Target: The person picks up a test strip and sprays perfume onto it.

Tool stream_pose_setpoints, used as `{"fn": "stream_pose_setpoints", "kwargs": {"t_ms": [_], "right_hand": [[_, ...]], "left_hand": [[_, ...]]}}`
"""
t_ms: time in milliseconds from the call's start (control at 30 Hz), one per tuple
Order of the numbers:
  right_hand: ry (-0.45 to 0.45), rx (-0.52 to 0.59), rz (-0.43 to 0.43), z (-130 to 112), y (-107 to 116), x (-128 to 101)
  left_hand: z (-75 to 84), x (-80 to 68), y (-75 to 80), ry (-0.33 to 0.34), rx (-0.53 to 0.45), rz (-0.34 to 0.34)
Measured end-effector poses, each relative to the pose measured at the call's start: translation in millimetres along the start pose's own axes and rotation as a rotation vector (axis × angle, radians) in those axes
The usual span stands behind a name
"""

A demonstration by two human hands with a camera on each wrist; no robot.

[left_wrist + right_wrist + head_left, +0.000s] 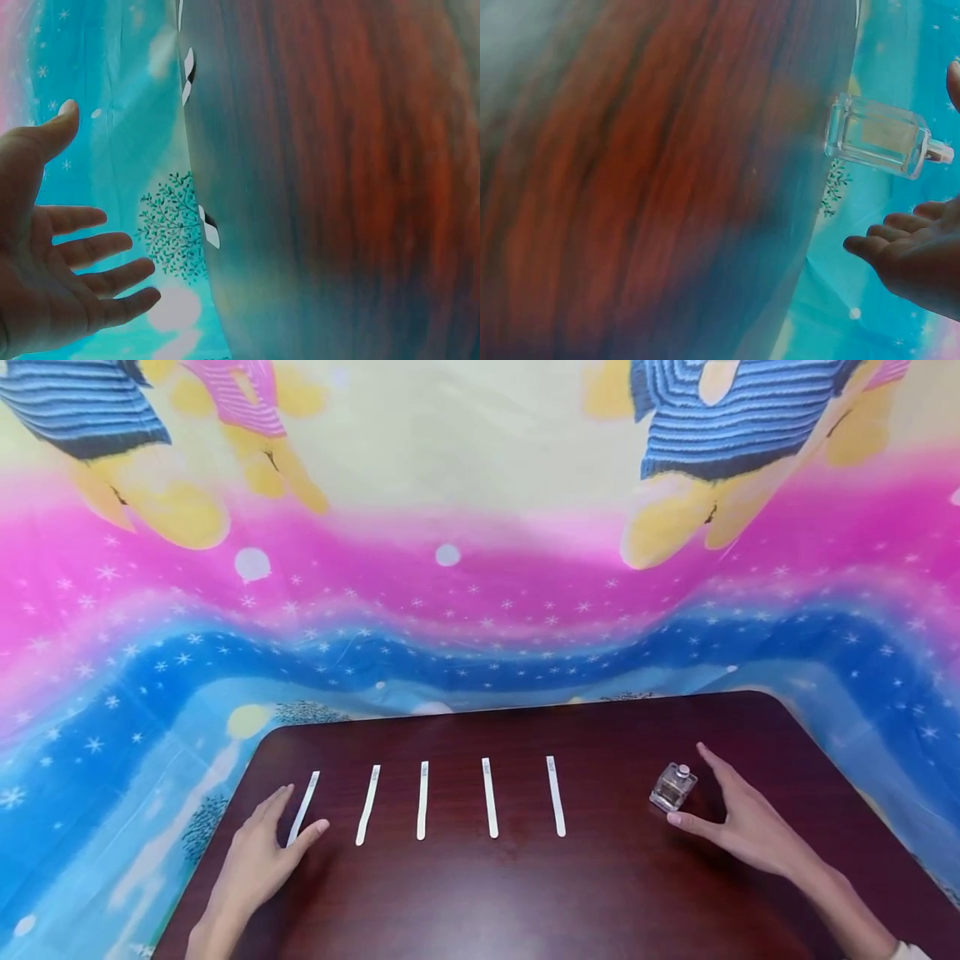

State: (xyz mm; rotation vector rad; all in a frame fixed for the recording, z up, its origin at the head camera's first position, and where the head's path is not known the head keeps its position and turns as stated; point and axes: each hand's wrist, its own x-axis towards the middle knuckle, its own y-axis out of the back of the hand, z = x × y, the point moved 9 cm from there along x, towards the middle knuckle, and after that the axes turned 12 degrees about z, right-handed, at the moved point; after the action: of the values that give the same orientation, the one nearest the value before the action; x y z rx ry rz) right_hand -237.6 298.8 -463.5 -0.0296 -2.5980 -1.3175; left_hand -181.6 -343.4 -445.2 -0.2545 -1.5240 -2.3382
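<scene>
Several white paper strips lie in a row across the dark wooden table (525, 893). My left hand (302, 814) rests flat on the table at the leftmost strip (307, 793), with straight fingers and the thumb beside the strip's near end. In the left wrist view its palm is open and the fingers (112, 274) are spread. A small square glass bottle (672, 787) with clear liquid stands at the right. My right hand (697, 793) is open around it, thumb in front and index finger behind, without gripping. The right wrist view shows the bottle (881, 135) apart from the fingers (900, 244).
A bright cartoon-print cloth (450, 610) in pink, blue and yellow hangs behind and around the table. The other strips (490, 797) lie evenly spaced between the two hands. The table's far edge (525, 706) runs just behind the strips.
</scene>
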Motion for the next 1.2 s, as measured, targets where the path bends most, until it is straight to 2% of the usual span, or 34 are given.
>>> {"fn": "stream_pose_setpoints", "kwargs": {"t_ms": [100, 200, 400, 567, 700, 833, 1000, 1200], "right_hand": [[-0.003, 0.007, -0.011, -3, -7, 7], [0.012, 0.036, -0.002, -5, -11, 11], [-0.002, 0.108, 0.008, 3, -11, 10], [-0.018, 0.138, 0.013, 11, -17, 12], [-0.006, 0.216, 0.032, 9, -21, 17], [-0.014, 0.295, 0.015, 6, -29, 23], [-0.048, 0.306, -0.013, 8, -35, 23], [-0.048, 0.303, 0.006, 7, -39, 23]], "left_hand": [[-10.1, -1.0, 6.3, 0.024, -0.025, 0.013], [-22.8, -0.1, 7.3, 0.069, -0.042, -0.009], [-39.0, 7.0, -6.9, 0.152, -0.151, -0.098], [-51.8, 12.1, -15.5, 0.223, -0.221, -0.135], [-65.7, 14.9, -21.0, 0.316, -0.346, -0.177], [-77.1, 17.9, -24.5, 0.399, -0.44, -0.212], [-83.3, 23.2, -30.3, 0.457, -0.456, -0.241], [-85.1, 27.6, -32.4, 0.468, -0.448, -0.228]]}}
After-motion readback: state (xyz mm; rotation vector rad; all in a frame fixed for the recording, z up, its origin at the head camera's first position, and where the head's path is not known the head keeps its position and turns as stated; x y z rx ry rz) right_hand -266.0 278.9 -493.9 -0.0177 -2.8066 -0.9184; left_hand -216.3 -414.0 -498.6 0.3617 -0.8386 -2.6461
